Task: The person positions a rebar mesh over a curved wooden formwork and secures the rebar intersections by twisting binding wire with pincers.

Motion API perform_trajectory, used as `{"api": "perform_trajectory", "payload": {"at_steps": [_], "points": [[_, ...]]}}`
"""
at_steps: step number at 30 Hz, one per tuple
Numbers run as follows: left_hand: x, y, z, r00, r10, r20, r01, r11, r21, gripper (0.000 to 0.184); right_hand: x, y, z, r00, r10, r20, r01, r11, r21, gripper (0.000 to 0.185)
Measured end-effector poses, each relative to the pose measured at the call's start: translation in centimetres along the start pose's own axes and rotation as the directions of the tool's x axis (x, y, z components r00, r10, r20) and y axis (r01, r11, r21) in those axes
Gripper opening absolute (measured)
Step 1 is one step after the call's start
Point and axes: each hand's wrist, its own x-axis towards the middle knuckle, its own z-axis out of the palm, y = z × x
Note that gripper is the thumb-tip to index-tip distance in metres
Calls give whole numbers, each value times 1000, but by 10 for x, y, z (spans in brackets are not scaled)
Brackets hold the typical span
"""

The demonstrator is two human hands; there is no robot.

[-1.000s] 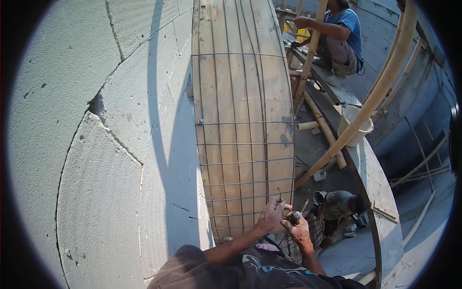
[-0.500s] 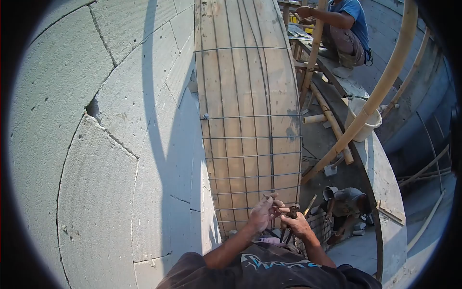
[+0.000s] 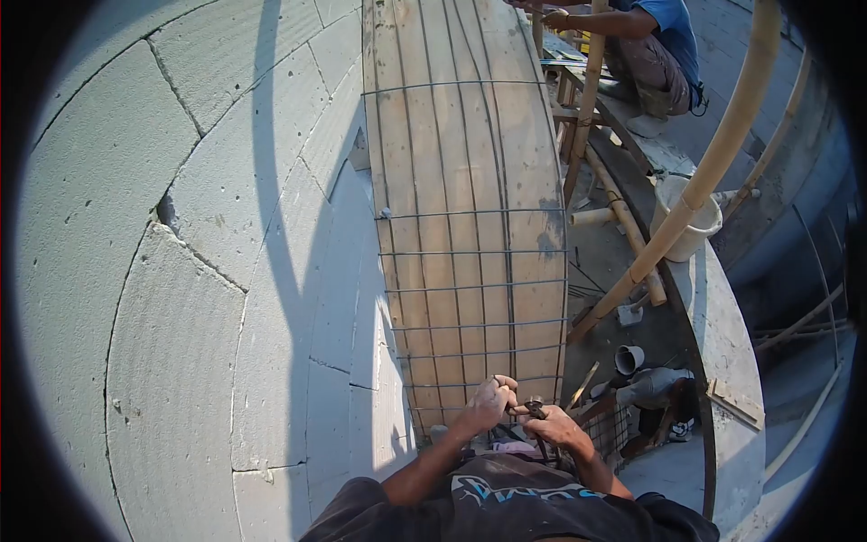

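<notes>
Here, the hands (image 3: 489, 403) and pincers (image 3: 536, 409) crowd the boarding's (image 3: 470, 312) near end.

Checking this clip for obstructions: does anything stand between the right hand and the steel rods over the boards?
Nothing visible stands between the right hand and the steel rods; it holds a dark tool, and the left hand is beside it.

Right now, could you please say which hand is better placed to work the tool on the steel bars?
Probably the right hand: it grips the dark tool close to the steel bars, while the left hand shows no tool.
</notes>
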Motion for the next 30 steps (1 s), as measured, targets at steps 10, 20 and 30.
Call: {"api": "perform_trajectory", "payload": {"at_steps": [10,20,30], "points": [[-13,2,19,983,-127,-134,124,992,-37,22,12,41,-6,993,-100,65,100,995,12,39],[-3,0,33,993,-108,-49,95,973,-209,23,2,39,-17,986,-88,142,48,963,265,33],[-1,16,44,999,-42,-2,41,996,-78,21,11,67,-27,991,-89,98,64,969,238,25]]}}
